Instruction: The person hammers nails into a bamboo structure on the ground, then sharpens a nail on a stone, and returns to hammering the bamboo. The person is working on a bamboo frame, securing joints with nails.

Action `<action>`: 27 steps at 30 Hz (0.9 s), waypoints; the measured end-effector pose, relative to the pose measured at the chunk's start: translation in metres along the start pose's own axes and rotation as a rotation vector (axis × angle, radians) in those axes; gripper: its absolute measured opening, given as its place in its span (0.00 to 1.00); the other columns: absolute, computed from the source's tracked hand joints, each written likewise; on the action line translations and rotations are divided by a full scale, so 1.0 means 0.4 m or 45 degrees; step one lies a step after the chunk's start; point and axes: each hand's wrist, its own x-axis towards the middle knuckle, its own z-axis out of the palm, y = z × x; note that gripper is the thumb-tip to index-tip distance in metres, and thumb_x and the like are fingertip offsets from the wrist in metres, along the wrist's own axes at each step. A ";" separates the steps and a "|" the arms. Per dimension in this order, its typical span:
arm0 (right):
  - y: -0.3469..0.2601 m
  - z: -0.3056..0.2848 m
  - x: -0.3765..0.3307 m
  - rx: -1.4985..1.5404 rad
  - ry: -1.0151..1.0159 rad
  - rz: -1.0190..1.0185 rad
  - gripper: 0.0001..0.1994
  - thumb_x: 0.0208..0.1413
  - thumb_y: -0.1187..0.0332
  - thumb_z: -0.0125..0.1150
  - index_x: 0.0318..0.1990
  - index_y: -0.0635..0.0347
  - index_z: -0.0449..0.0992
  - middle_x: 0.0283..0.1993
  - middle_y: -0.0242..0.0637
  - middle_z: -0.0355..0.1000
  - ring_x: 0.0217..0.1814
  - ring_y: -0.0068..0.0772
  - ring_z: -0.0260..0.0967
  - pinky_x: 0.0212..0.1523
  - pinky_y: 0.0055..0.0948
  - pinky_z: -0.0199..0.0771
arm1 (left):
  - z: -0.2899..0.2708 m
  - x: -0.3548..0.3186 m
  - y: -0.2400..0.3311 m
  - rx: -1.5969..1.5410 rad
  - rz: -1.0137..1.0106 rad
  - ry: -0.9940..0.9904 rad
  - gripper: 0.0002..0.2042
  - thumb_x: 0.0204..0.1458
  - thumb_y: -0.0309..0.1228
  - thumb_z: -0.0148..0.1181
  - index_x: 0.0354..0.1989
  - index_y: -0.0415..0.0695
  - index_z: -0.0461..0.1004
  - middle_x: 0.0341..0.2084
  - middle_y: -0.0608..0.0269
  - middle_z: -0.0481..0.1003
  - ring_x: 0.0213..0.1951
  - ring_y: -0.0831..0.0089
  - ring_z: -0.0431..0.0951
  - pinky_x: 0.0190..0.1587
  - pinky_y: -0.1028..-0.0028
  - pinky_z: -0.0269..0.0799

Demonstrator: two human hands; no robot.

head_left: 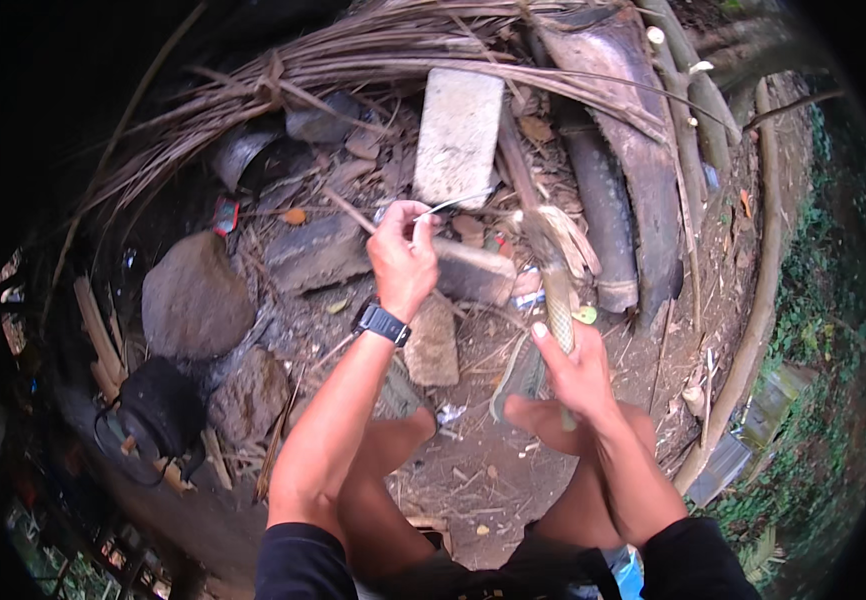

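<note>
At lower left, on the ground, sits a black kettle [158,408]; its contents cannot be seen. Right hand [575,368] is closed around the lower part of a greenish stalk [556,290]: fingers wrap it, thumb [545,338] lies up along its side. The stalk stands nearly upright and rises above the fist to a frayed, pale top. Left hand [403,258] is raised higher and to the left, wrist bent, watch [382,324] on the wrist. Its fingertips are pinched shut on a thin pale strip [453,204], which runs rightward toward the stalk's top. Both forearms enter from the lower edge, above the bent knees. Beyond the hands lie a grey block [458,135], stones [196,297] and dry palm fronds [373,50].
</note>
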 end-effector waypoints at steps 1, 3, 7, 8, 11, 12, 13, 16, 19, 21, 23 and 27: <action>-0.009 -0.011 0.043 -0.043 0.026 -0.144 0.15 0.59 0.60 0.60 0.27 0.63 0.72 0.18 0.28 0.65 0.21 0.19 0.59 0.22 0.28 0.59 | 0.001 0.017 -0.012 0.149 0.133 0.022 0.01 0.54 0.21 0.56 0.33 0.38 0.73 0.26 0.58 0.76 0.27 0.73 0.77 0.31 0.74 0.71; -0.029 -0.024 0.144 -0.029 0.063 -0.322 0.15 0.59 0.59 0.59 0.30 0.65 0.73 0.19 0.30 0.66 0.23 0.20 0.59 0.24 0.28 0.60 | 0.025 0.062 -0.014 0.297 0.299 0.085 0.03 0.49 0.21 0.59 0.32 0.39 0.75 0.28 0.57 0.72 0.29 0.65 0.73 0.34 0.69 0.68; -0.087 -0.004 0.266 0.066 0.111 -0.567 0.16 0.60 0.58 0.58 0.36 0.66 0.73 0.23 0.35 0.68 0.25 0.22 0.60 0.27 0.28 0.63 | 0.033 0.140 -0.062 0.416 0.597 0.215 0.04 0.45 0.21 0.62 0.30 0.39 0.76 0.30 0.56 0.73 0.37 0.58 0.73 0.41 0.65 0.68; -0.095 -0.005 0.285 0.062 0.145 -0.663 0.17 0.60 0.57 0.57 0.38 0.67 0.73 0.24 0.36 0.69 0.25 0.23 0.61 0.28 0.29 0.63 | 0.041 0.155 -0.070 0.411 0.623 0.209 0.04 0.45 0.21 0.62 0.30 0.39 0.76 0.30 0.56 0.73 0.37 0.58 0.73 0.41 0.65 0.68; -0.084 0.001 0.330 0.023 0.105 -0.742 0.19 0.61 0.56 0.56 0.40 0.68 0.73 0.26 0.44 0.71 0.28 0.31 0.65 0.32 0.34 0.67 | 0.047 0.188 -0.097 0.465 0.717 0.190 0.04 0.45 0.21 0.62 0.30 0.40 0.78 0.29 0.55 0.74 0.35 0.59 0.75 0.40 0.66 0.70; -0.074 0.013 0.343 -0.002 0.119 -0.791 0.19 0.61 0.56 0.56 0.40 0.69 0.73 0.27 0.46 0.71 0.28 0.32 0.66 0.33 0.35 0.68 | 0.047 0.190 -0.106 0.454 0.690 0.160 0.03 0.45 0.21 0.62 0.29 0.39 0.78 0.29 0.55 0.74 0.34 0.59 0.75 0.39 0.66 0.70; -0.049 0.027 0.358 -0.031 0.122 -0.756 0.19 0.61 0.55 0.55 0.39 0.68 0.73 0.27 0.49 0.72 0.28 0.37 0.69 0.33 0.38 0.69 | 0.050 0.185 -0.115 0.446 0.655 0.122 0.03 0.44 0.21 0.62 0.29 0.39 0.78 0.28 0.55 0.75 0.33 0.59 0.76 0.38 0.67 0.71; -0.020 0.047 0.357 -0.207 0.065 -0.668 0.20 0.61 0.54 0.54 0.39 0.67 0.73 0.27 0.51 0.72 0.29 0.41 0.71 0.34 0.40 0.70 | 0.038 0.175 -0.134 0.493 0.652 0.099 0.03 0.44 0.23 0.64 0.29 0.38 0.80 0.25 0.56 0.76 0.27 0.67 0.76 0.33 0.72 0.71; -0.020 0.070 0.308 -0.140 0.088 -0.657 0.19 0.61 0.56 0.53 0.38 0.67 0.72 0.29 0.56 0.72 0.33 0.54 0.73 0.37 0.45 0.69 | 0.032 0.180 -0.128 0.456 0.620 0.057 0.03 0.45 0.22 0.63 0.29 0.38 0.79 0.25 0.55 0.76 0.28 0.65 0.78 0.33 0.71 0.72; -0.038 0.067 0.286 -0.186 0.180 -0.780 0.18 0.61 0.57 0.52 0.37 0.67 0.70 0.30 0.60 0.71 0.37 0.61 0.72 0.38 0.47 0.68 | 0.018 0.204 -0.119 0.534 0.855 0.065 0.03 0.45 0.22 0.63 0.29 0.38 0.79 0.25 0.55 0.76 0.27 0.64 0.78 0.33 0.70 0.72; -0.047 0.084 0.284 -0.153 0.245 -0.807 0.18 0.62 0.57 0.52 0.37 0.67 0.70 0.31 0.60 0.71 0.38 0.62 0.72 0.39 0.47 0.69 | 0.011 0.210 -0.129 0.523 0.962 0.040 0.03 0.46 0.21 0.62 0.30 0.37 0.79 0.25 0.54 0.75 0.27 0.61 0.77 0.32 0.69 0.72; 0.017 0.119 0.352 -0.278 0.283 -0.674 0.18 0.62 0.57 0.53 0.39 0.68 0.71 0.31 0.58 0.72 0.36 0.57 0.73 0.37 0.44 0.69 | 0.027 0.204 -0.141 0.407 0.855 0.013 0.03 0.45 0.19 0.62 0.29 0.37 0.78 0.26 0.53 0.75 0.27 0.61 0.78 0.32 0.69 0.73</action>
